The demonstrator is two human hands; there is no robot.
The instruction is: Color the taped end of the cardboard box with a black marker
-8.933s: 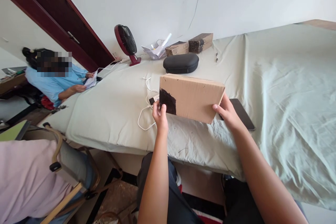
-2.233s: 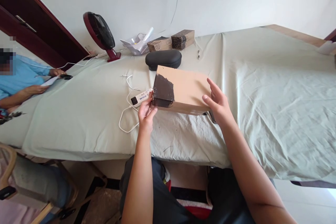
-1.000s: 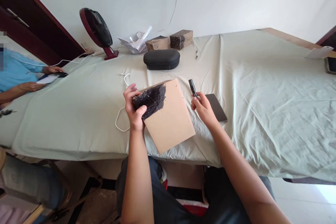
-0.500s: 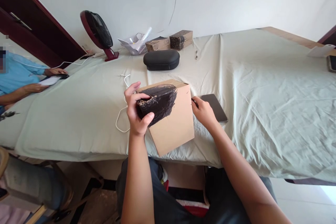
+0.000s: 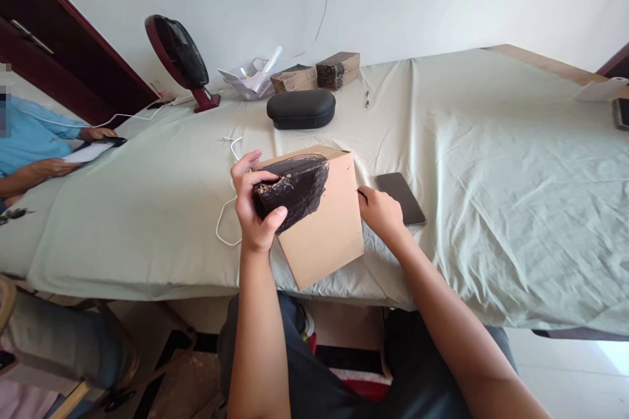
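My left hand point(image 5: 256, 209) grips the left corner of a brown cardboard box point(image 5: 324, 232), with fingers over its top edge and the thumb on the near face. That corner is covered in dense black scribble, and the surface there looks rough and torn. The box stands tilted near the table's front edge. Against its right side, my right hand point(image 5: 381, 213) is closed round a slim black pen point(image 5: 362, 194), its tip close to the box's edge. Most of the pen is hidden by the fingers. A dark phone or tablet point(image 5: 405, 200) lies just right of that hand.
Behind the box rests a black zip case point(image 5: 301, 109). Two smaller scribbled cardboard boxes point(image 5: 339, 71) and a clear plastic basket point(image 5: 250, 82) stand by the wall. A fan point(image 5: 179, 59) is at the back left. A white cable point(image 5: 221, 226) curls beside the box. Another person point(image 5: 39, 144) sits left.
The view has shifted very slightly. Both hands keep their holds, and the right hand with the pen shows only a small movement at the box's right edge.
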